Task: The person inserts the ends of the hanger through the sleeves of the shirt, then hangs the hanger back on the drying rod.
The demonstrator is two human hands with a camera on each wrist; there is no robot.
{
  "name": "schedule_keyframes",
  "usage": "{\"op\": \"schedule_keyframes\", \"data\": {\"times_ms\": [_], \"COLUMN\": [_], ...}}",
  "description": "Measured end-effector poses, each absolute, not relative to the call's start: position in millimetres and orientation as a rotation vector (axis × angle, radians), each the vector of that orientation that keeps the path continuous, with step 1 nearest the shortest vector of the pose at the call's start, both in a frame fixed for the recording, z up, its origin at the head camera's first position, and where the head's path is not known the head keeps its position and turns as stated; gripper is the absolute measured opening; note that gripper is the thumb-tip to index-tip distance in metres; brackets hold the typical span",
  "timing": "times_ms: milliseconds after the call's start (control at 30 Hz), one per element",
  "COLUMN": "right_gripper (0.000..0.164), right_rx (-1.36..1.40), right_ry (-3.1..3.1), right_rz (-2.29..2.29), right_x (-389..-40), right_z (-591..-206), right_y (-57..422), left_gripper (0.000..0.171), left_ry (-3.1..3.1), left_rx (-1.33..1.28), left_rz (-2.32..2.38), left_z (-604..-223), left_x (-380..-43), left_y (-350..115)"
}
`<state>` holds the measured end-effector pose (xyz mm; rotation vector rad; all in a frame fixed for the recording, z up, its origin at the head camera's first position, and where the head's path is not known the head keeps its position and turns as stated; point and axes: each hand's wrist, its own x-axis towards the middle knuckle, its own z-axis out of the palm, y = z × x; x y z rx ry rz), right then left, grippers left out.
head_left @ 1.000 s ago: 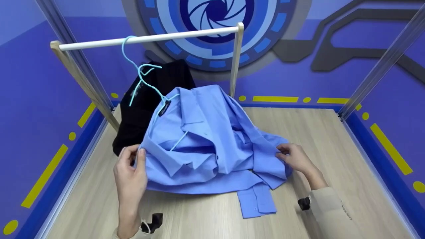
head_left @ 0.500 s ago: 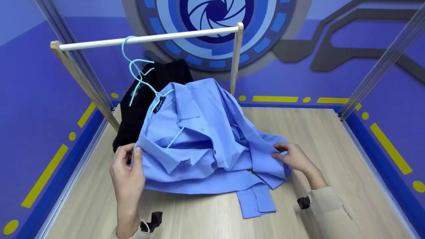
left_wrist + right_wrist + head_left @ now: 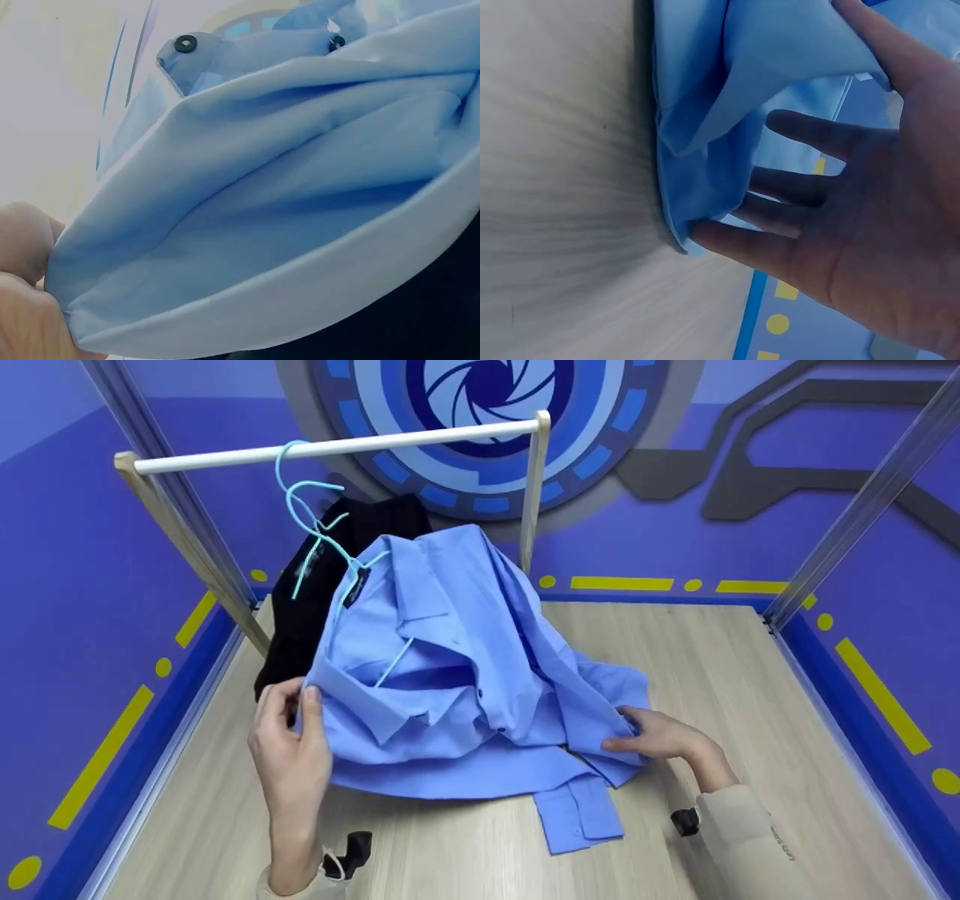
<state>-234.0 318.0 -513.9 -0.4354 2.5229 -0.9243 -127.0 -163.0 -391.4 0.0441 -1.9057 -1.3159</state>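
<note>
A blue button shirt [image 3: 480, 607] is propped up off the wooden surface, a light-blue hanger [image 3: 309, 514] inside its neck. This hanger's hook stands free, below the rod. My left hand [image 3: 294, 750] pinches the shirt's edge at the left. Thumb and finger [image 3: 26, 247] grip the cloth in the left wrist view, where a dark button [image 3: 185, 43] shows on the shirt. At the shirt's right side is my right hand [image 3: 664, 735]. In the right wrist view its fingers [image 3: 742, 246] are spread and touch the cloth; its thumb lies against a fold.
Behind the shirt, a black garment [image 3: 292, 637] hangs on another light-blue hanger [image 3: 279, 472], hooked over the white rod [image 3: 420, 439] of a wooden rack [image 3: 176, 532]. A shirt cuff [image 3: 577, 814] lies on the wooden surface [image 3: 450, 855] in front. Blue patterned walls enclose the area.
The shirt's upper part and hanger have risen and shifted slightly left and back. My left hand has moved a little left with the edge. My right fingers have loosened from the cloth and straightened.
</note>
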Motion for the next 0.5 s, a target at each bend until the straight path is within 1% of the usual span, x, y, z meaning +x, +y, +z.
{"op": "schedule_keyframes", "data": {"times_ms": [367, 500], "right_gripper": [0.082, 0.075], "right_rx": [-0.445, -0.468], "right_ry": [2.495, 2.488], "right_rz": [-0.908, -0.914], "right_x": [-238, -240], "right_z": [-516, -518], "right_y": [304, 298], "left_gripper": [0.010, 0.010], "left_ry": [-1.896, -1.893], "left_rx": [-0.024, -0.021], "left_rz": [-1.263, -1.261], "left_z": [-383, -380], "left_x": [-133, -136], "left_y": [-157, -157]}}
